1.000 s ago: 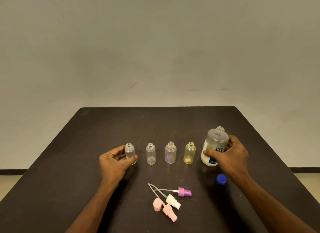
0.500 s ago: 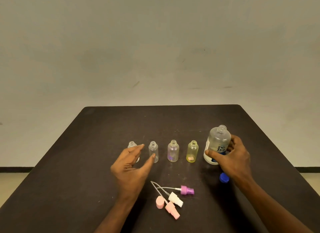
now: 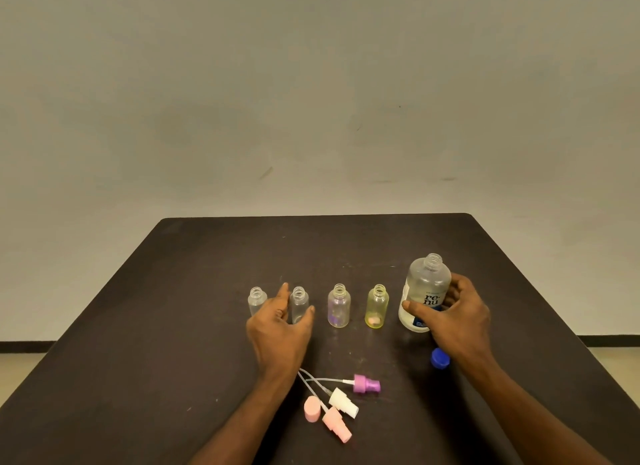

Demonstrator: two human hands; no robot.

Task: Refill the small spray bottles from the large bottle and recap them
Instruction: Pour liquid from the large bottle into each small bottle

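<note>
Head view: left hand leaves first clear bottle, now cupping second clear bottle, fingers half-open; right hand grips uncapped large bottle, pour next.

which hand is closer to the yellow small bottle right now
Right. The right hand grips the large bottle just beside the yellow bottle; the left hand is two bottles further away.

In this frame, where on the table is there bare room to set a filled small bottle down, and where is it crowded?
Bare table lies left of the leftmost clear bottle, and behind the bottle row up to the far edge. It is crowded in front: spray heads and the pink cap lie between the forearms, and the blue cap sits by the right hand, which grips the large bottle.
</note>
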